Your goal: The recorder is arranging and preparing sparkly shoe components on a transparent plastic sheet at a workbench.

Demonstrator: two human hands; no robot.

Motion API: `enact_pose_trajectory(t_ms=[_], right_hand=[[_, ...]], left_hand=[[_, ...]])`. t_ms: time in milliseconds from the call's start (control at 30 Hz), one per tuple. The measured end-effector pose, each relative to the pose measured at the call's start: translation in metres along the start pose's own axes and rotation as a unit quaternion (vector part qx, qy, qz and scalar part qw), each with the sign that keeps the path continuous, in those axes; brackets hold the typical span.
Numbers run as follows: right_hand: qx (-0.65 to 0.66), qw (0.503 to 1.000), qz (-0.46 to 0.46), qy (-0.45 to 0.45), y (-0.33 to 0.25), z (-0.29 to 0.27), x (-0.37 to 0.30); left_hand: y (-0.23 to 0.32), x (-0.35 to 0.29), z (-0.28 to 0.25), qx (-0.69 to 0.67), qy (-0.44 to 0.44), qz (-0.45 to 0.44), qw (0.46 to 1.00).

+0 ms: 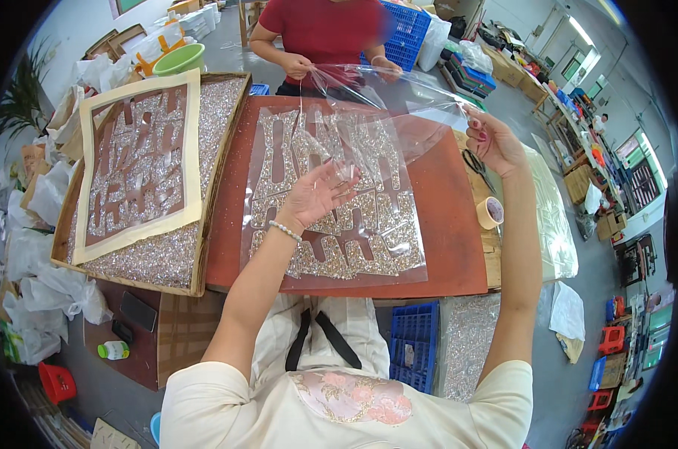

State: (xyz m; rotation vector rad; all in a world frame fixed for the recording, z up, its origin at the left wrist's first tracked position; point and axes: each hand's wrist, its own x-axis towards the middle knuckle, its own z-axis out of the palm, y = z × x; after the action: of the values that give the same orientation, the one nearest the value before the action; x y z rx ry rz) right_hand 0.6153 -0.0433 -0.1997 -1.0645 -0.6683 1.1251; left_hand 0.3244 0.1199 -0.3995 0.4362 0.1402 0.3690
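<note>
A sheet of clear plastic film [421,120] is stretched in the air above the red-brown table. Pinched between the fingers of my right hand [496,146] is its right corner. My left hand [316,196] is open, palm up and fingers spread, under or beside the film's hanging edge; whether it touches the film I cannot tell. Below it lies a clear sheet with glittering rhinestone pieces [376,224] in cut-out shapes. Across the table a person in a red top grips the film's far edge with both hands [298,66].
At the left, a shallow tray [152,273] of loose glitter stones holds a cream-framed stencil [197,150]. Scissors [477,166] and a tape roll [491,212] lie right of the red-brown board [455,247]. Clear sheets [552,224] are stacked further right; a blue crate [413,348] stands below.
</note>
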Motion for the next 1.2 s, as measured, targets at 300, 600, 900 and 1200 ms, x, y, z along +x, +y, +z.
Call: enact_pose_trajectory(t_ms=[300,600,900,1200], right_hand=[[-0.028,0.999,0.013,0.022,0.017,-0.01,-0.027],[-0.192,0.977,0.09,0.029,0.076,-0.017,-0.079],[-0.078,0.991,0.066,0.083,0.131,-0.021,-0.133],[0.004,0.989,0.08,0.123,0.177,-0.024,-0.171]], left_hand=[[-0.033,-0.033,0.01,-0.182,-0.101,0.061,0.976],[-0.029,-0.057,0.007,-0.185,-0.036,0.138,0.972],[-0.013,-0.111,0.005,-0.067,0.078,0.118,0.988],[-0.017,-0.154,0.01,0.048,0.115,0.1,0.987]])
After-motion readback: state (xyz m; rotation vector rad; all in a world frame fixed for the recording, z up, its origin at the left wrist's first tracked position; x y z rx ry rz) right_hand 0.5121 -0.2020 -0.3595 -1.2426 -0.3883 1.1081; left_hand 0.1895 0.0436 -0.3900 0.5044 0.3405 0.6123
